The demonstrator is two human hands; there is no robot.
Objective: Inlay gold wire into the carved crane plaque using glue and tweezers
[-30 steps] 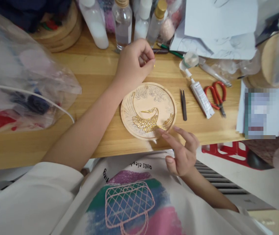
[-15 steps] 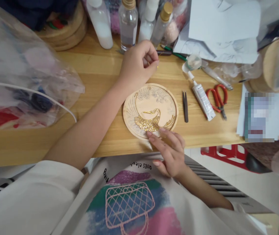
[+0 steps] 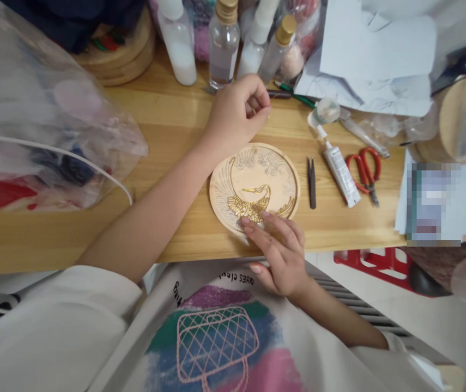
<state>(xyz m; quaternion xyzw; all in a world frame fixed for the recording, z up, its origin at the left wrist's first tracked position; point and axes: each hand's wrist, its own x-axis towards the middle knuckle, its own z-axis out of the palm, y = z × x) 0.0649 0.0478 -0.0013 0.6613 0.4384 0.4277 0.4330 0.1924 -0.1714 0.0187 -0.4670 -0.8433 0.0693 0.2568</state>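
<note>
The single camera, worn on the head, looked forward and steeply down from close above the counter (image 3: 171, 125), taking in the shirt (image 3: 216, 340) at the bottom and bottles (image 3: 223, 49) along the top.

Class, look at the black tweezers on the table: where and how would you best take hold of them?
Probably pinch the black tweezers across mid-length, with the right hand coming from the table's near edge: their two slim arms lie flat, joined end towards that edge, open tips pointing away from it.
</note>
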